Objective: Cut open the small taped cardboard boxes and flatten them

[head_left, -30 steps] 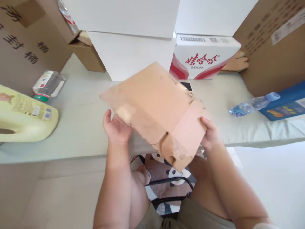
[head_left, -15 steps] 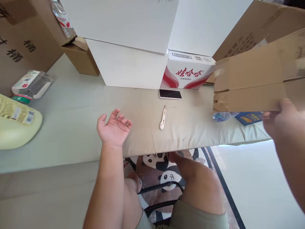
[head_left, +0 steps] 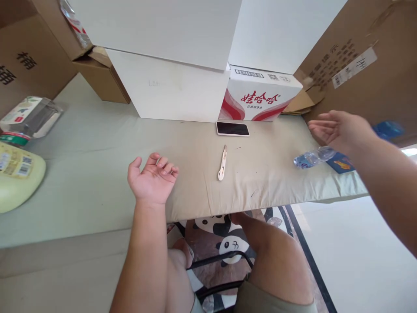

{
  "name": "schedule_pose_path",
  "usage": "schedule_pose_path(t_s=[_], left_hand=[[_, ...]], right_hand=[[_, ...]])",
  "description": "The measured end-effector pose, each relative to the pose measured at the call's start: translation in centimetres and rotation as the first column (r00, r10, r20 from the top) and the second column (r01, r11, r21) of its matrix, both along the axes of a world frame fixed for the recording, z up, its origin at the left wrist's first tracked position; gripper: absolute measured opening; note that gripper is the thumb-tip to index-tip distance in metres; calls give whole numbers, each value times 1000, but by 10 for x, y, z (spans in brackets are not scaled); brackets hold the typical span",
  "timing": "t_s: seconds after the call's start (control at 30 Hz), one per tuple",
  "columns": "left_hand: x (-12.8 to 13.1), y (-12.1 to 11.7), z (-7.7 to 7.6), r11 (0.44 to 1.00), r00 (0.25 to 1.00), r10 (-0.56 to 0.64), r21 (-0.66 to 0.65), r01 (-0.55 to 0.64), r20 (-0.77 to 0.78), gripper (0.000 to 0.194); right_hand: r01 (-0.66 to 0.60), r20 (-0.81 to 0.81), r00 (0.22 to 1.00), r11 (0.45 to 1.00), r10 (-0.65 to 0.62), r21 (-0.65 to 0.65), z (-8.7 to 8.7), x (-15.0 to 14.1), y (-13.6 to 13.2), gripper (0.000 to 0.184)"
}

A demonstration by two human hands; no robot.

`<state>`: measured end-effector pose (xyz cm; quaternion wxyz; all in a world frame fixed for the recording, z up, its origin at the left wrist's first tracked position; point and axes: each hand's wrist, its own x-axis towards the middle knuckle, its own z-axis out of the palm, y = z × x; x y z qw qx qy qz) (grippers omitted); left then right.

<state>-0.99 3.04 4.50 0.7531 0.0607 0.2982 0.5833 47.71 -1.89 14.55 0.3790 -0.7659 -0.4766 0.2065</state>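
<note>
My left hand (head_left: 153,179) rests palm up near the table's front edge, fingers loosely curled and apart, with nothing in it. To its right a white utility knife (head_left: 222,164) lies on the cloth, and beyond that a phone (head_left: 232,129) with a dark screen. On the right side my right hand (head_left: 339,128) is held over the table, fingers stretched out and holding nothing. A clear plastic bottle (head_left: 308,160) lies on its side just below that hand, beside a blue packet (head_left: 340,163) partly covered by the forearm.
White boxes (head_left: 176,87) and a red-and-white carton (head_left: 257,98) line the back. Large brown cartons (head_left: 361,48) stand at both sides. At left are a pale yellow jug (head_left: 22,178), a clear jar (head_left: 32,115) and a small brown box (head_left: 106,80). The cloth-covered table (head_left: 97,174) ends above my knees.
The brown cardboard box that my right hand held has left the hand and no longer shows there. That hand has moved left and opened. My left hand has barely moved.
</note>
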Motion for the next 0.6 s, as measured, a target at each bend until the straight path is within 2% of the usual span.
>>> schedule_pose_path(t_s=[0.03,0.07,0.13,0.27,0.33,0.5,0.6], left_hand=[[0,0,0,1000,1000,-1,3,1,0,39],[0,0,0,1000,1000,-6,4,6,-1,39],[0,0,0,1000,1000,-21,5,21,-3,40],[-1,-2,-2,999,999,-41,10,41,7,42],[-3,-3,-3,999,999,-36,16,36,17,43],[-7,-3,-4,999,999,-30,38,28,42,48],[-9,-3,-4,999,998,-28,37,26,53,49]], right_hand=[[72,-88,993,997,-74,-21,-9,-17,0,35],[87,-118,989,995,-92,-51,-20,-35,1,34],[41,-124,991,993,-54,-111,-42,-67,7,33],[-108,63,990,966,126,-237,-83,-111,44,29],[-170,198,952,940,234,-295,-97,-123,73,37],[-244,403,801,855,444,-457,-109,-137,142,80],[-221,437,733,790,521,-572,-108,-136,171,93]])
